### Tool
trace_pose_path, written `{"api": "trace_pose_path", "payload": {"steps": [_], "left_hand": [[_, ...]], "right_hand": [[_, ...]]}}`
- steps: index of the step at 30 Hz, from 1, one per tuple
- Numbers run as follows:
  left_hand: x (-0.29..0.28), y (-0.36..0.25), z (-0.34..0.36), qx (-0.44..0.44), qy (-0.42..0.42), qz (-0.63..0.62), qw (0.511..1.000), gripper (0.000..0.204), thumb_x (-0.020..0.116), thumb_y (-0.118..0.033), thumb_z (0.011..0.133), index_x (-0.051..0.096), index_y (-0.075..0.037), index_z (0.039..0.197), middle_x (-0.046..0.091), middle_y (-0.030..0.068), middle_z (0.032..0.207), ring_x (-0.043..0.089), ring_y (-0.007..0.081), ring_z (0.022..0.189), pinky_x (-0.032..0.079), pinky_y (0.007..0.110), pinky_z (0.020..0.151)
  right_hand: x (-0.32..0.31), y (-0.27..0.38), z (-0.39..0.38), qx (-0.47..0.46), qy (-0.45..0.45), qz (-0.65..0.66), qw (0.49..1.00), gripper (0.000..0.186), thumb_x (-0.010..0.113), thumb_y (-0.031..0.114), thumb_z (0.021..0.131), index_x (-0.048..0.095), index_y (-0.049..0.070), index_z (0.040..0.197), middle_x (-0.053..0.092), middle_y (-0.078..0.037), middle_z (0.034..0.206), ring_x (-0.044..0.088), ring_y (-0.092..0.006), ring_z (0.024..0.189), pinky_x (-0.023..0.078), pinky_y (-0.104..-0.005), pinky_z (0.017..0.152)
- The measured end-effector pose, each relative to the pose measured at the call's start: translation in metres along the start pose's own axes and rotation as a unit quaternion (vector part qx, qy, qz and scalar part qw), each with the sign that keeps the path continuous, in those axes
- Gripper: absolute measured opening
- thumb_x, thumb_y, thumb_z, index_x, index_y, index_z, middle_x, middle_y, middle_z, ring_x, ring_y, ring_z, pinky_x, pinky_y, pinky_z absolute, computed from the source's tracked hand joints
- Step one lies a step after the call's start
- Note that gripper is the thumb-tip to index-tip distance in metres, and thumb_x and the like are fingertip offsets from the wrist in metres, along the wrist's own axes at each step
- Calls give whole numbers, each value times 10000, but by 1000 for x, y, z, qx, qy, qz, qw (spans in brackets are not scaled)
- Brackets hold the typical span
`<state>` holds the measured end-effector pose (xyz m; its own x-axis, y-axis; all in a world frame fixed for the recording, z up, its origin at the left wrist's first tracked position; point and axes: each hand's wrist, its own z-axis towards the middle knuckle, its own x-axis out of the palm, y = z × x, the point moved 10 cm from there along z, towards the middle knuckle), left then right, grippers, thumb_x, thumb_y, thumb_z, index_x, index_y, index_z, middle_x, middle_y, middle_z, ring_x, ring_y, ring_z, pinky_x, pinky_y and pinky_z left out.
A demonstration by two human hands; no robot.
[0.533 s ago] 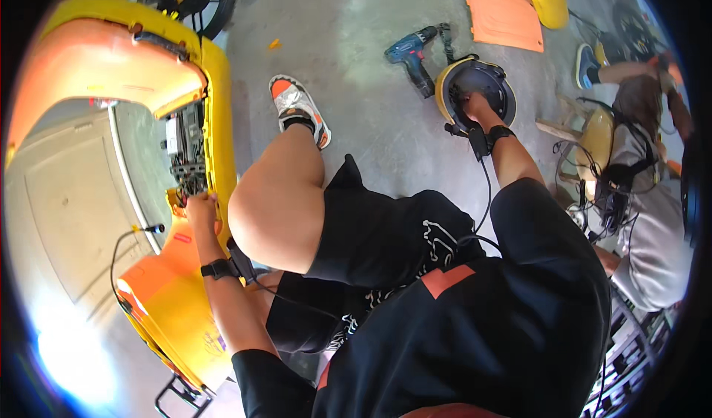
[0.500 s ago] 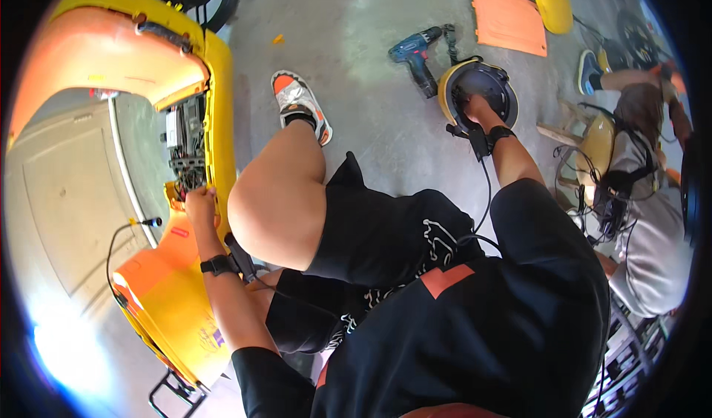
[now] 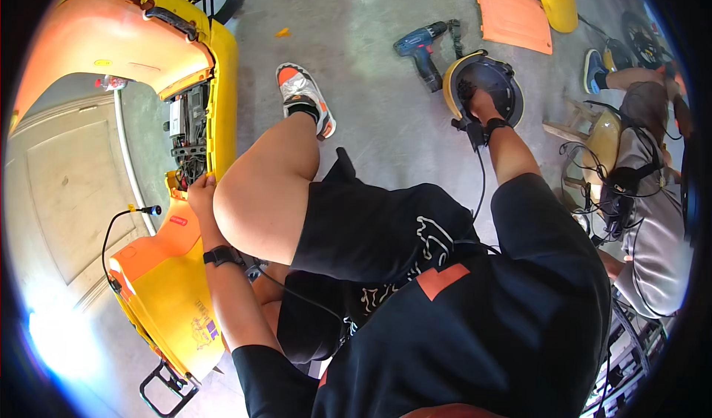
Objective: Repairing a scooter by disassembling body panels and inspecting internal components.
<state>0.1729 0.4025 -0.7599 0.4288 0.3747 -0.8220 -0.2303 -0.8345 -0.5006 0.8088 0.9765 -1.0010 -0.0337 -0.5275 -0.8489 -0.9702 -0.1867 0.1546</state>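
Note:
My left hand (image 3: 201,193) rests at the lower end of the scooter's open body, with its fingers curled at the yellow edge; whatever they pinch is too small to make out. The yellow and orange scooter (image 3: 224,114) exposes wires and a grey boxed part (image 3: 178,117) just beyond this hand. Over on the right, my right hand (image 3: 483,106) reaches down into an upturned helmet (image 3: 454,84) with a yellow shell and black lining. Small dark pieces (image 3: 466,89) lie in the helmet beside my fingers, whose tips are hidden in shadow.
A blue cordless drill (image 3: 423,53) lies on the floor left of the helmet. Farther off are an orange panel (image 3: 513,11) and a yellow panel (image 3: 555,1). Another person (image 3: 653,232) sits at the right among cables. A connector cable (image 3: 117,229) sticks out from the scooter's seat side.
My right hand has shifted slightly within the helmet, and the small dark pieces show more clearly. My left hand stays at the scooter's edge. My bent knee has moved slightly left.

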Motion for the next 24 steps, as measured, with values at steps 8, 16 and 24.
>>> {"api": "trace_pose_path", "payload": {"steps": [8, 16, 24], "left_hand": [[-22, -70, -42, 5, -53, 146, 988, 190, 609, -179, 882, 670, -1, 906, 616, 171, 643, 543, 264, 536, 430, 373, 535], [-4, -2, -18, 10, -26, -18, 999, 191, 578, -168, 902, 666, -2, 931, 636, 187, 698, 591, 287, 584, 453, 384, 560], [-4, -16, -18, 96, -39, -21, 994, 197, 578, -149, 901, 680, -24, 1015, 655, 187, 734, 609, 275, 602, 468, 381, 577]], "right_hand": [[-6, 33, -26, 90, 54, -6, 994, 317, 607, 141, 837, 650, 17, 1126, 591, -234, 1194, 556, -368, 1150, 478, -435, 940], [7, 5, -22, 119, 84, 388, 910, 127, 614, 157, 894, 651, 55, 959, 679, -93, 914, 666, -257, 844, 535, -352, 693], [-74, 84, -78, 20, 263, 723, 639, 101, 554, 181, 962, 578, 99, 1017, 621, -1, 919, 618, -130, 820, 495, -236, 645]]}}
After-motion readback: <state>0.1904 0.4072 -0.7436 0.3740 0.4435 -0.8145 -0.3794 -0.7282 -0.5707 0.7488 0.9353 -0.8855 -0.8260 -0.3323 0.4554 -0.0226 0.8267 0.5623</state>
